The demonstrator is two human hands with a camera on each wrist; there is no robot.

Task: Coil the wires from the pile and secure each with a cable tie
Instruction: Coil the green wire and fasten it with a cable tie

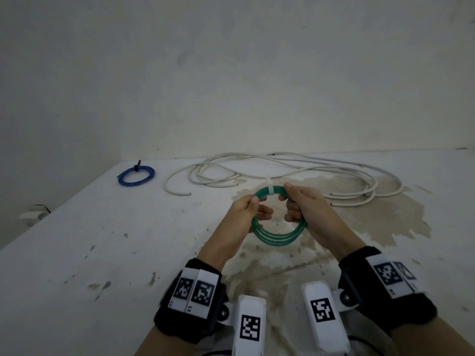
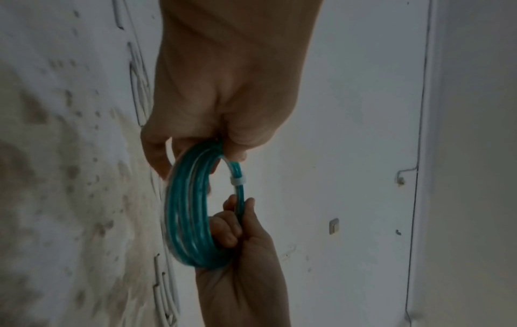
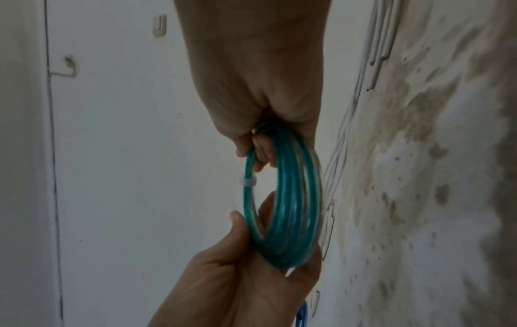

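A green wire coil (image 1: 279, 237) hangs in the air above the white table (image 1: 102, 240), held by both hands. A white cable tie (image 1: 270, 189) wraps its top strands. My left hand (image 1: 250, 211) pinches the coil's left side between thumb and fingers. My right hand (image 1: 298, 204) grips the right side with fingers curled through the ring. The left wrist view shows the coil (image 2: 193, 212) edge-on with the tie (image 2: 237, 180). The right wrist view shows the coil (image 3: 288, 199) and the tie (image 3: 247, 182) as well.
A loose pile of white wire (image 1: 282, 173) lies across the back of the table. A blue coil (image 1: 136, 177) with a black tie sits at the back left corner. The table's left edge runs diagonally; stains mark the surface under my hands.
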